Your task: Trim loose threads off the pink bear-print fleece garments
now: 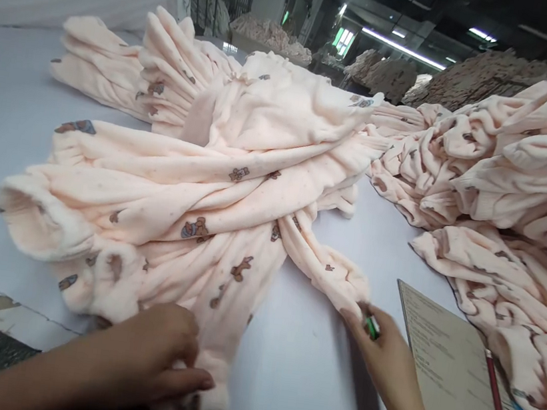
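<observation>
Pale pink fleece garments printed with small brown bears lie heaped across the white table. At the heap's near end, my left hand [163, 352] is closed with its fingers curled on a hanging part of one fleece garment [239, 274]. To the right, my right hand [383, 347] pinches the end of a narrow sleeve-like part [330, 273] drawn out from the heap. A small green and white object [372, 326] shows within the right hand; its kind is mostly hidden by the fingers. A wide ribbed opening [44, 222] of another piece faces left.
A large pile of matching garments [525, 164] covers the table's right side. Below it lie a printed brown sheet [439, 361] and a dark red pencil [498, 403]. The white table [307, 364] has a worn front edge at left. More fabric heaps [482, 78] stand behind.
</observation>
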### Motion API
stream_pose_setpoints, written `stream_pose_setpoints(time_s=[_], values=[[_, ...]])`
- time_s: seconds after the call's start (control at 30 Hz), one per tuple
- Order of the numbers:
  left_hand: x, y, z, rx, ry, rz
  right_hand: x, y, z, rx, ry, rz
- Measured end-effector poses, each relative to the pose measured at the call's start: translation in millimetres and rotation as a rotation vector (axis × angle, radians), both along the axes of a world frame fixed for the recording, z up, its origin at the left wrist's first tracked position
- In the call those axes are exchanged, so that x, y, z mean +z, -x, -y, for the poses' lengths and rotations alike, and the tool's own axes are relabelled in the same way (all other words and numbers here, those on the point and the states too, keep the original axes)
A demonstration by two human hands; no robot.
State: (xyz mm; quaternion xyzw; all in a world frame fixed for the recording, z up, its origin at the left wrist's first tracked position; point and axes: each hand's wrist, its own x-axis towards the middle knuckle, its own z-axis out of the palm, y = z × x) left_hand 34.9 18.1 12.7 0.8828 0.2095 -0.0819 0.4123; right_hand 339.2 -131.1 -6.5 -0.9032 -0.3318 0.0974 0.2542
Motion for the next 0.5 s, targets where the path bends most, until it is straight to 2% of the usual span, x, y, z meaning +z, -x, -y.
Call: stream_pose_setpoints(time_s=[0.07, 0.13, 0.2, 0.3, 0.4, 0.43, 0.5], values=[[-2.2, 15, -12, 0.053, -0.091, -0.089, 1.6, 8, 4, 0.159, 0.102, -0.108], [-2.6, 26, -22, 0.091, -0.172, -0.148, 4.2, 28, 8, 0.323, 0.143, -0.209], [-1.3, 32, -28, 0.094, -0.254, -0.188, 4.8, 48, 11, 0.442, 0.135, -0.246], [4.9, 29, -24, 0.07, -0.373, -0.233, -1.5, 65, 13, 0.574, 0.094, -0.189], [16.6, 13, -8, 0.018, -0.419, -0.259, -7.8, 71, 14, 0.579, 0.05, -0.196], [20.3, 6, -1, -0.002, -0.403, -0.231, -7.4, 74, 15, 0.54, 0.014, -0.263], [24.4, -9, 14, -0.069, -0.328, -0.085, -2.3, 82, 17, 0.403, -0.118, -0.538]])
